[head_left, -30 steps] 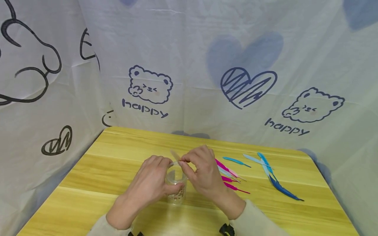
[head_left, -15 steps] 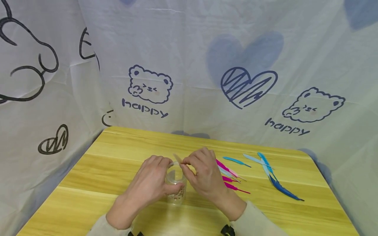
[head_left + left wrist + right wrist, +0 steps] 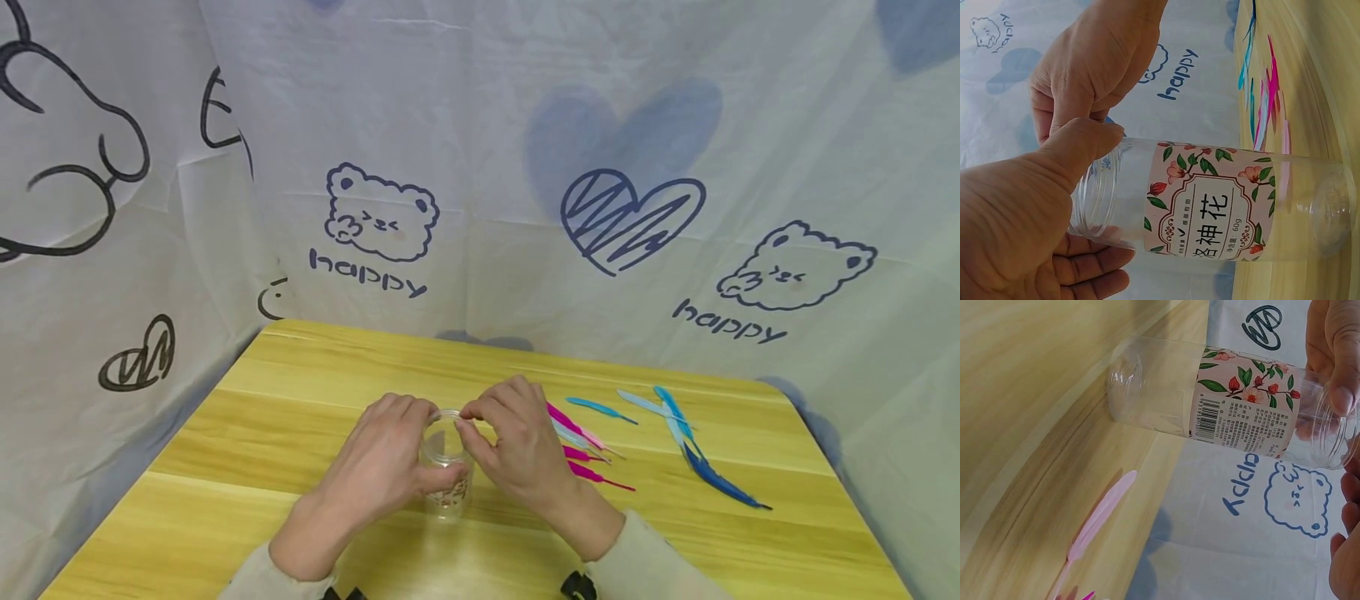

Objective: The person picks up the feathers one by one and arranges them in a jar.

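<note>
A clear plastic jar (image 3: 450, 504) without a lid stands upright on the table, its open mouth facing up. A pink floral label (image 3: 1210, 200) wraps its side. My left hand (image 3: 375, 467) grips the neck from the left, thumb across the near side. At the right of the rim, the thumb and forefinger of my right hand (image 3: 521, 442) pinch together. The thin translucent film they held there earlier is now hidden at the fingertips. In the right wrist view the label's barcode side (image 3: 1247, 403) faces the camera.
Right of the hands lie several pink feathers (image 3: 596, 475) and a small turquoise feather (image 3: 596, 407). Farther right, a dark blue feather (image 3: 723, 479) lies below crossed lighter ones. The wooden table (image 3: 225, 433) meets a printed white cloth (image 3: 480, 275) behind and at the left.
The pale piece of film that stuck up above the rim, tilting toward the right hand, no longer shows. Both hands stay nearly where they were, and the jar has not moved.
</note>
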### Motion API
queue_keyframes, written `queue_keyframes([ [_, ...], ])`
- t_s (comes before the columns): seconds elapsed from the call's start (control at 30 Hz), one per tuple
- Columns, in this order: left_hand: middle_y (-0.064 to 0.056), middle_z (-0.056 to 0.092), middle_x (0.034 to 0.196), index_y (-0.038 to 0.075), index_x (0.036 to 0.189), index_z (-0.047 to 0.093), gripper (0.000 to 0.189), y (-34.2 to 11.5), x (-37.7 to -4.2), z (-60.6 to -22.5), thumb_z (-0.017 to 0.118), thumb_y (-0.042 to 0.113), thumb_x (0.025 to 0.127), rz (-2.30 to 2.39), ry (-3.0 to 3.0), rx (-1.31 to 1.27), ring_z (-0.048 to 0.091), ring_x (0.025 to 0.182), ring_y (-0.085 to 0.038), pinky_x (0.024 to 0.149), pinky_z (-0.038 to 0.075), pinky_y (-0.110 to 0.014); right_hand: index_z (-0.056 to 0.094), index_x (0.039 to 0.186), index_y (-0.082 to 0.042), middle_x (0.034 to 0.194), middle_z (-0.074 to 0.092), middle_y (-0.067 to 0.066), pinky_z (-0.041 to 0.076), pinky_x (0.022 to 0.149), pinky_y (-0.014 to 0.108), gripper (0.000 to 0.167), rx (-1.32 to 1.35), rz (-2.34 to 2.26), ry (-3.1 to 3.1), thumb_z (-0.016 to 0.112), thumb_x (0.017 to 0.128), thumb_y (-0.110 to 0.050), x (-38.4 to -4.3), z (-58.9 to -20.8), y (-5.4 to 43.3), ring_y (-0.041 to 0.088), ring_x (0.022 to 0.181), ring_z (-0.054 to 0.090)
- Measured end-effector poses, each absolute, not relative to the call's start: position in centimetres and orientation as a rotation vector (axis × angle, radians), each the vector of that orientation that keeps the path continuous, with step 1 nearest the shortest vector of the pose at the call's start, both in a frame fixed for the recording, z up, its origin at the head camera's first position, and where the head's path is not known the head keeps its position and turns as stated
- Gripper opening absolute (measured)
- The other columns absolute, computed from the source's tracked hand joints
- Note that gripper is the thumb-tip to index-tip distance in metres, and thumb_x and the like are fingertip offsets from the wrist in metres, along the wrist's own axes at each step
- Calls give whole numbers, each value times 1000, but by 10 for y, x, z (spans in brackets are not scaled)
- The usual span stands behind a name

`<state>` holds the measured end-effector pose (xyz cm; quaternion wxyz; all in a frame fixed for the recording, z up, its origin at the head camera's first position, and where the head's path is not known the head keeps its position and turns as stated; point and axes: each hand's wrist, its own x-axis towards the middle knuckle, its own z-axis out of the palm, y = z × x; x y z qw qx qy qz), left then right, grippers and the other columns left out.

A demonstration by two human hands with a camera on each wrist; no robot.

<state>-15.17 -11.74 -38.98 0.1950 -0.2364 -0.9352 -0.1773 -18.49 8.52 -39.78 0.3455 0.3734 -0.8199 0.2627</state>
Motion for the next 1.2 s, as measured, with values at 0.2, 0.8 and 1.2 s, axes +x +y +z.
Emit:
queue_keyframes([
  [0.2, -7, 72, 103, 2, 111, 70, 66, -117, -151, -389, 90, 55, 75, -509, -2627, -662, 65, 101, -26, 93, 55, -42, 75, 91, -12, 88, 67, -2, 41, 77, 35, 7, 964, 687, -2144, 79, 91, -17, -184, -397, 88, 20, 88, 56],
  [0.8, -6, 71, 104, 4, 111, 70, 66, -115, -150, -387, 93, 52, 73, -574, -2687, -604, 63, 101, -24, 93, 53, -42, 74, 87, -11, 83, 67, 1, 47, 73, 42, 11, 821, 469, -2236, 84, 87, -12, -209, -432, 130, 25, 84, 59],
  [1.2, -6, 71, 104, 4, 112, 70, 66, -114, -151, -387, 92, 52, 74, -596, -2728, -577, 62, 101, -24, 93, 53, -41, 70, 90, -14, 87, 62, 0, 39, 73, 38, 12, 822, 100, -2483, 81, 90, -19, -210, -466, 145, 25, 85, 53],
])
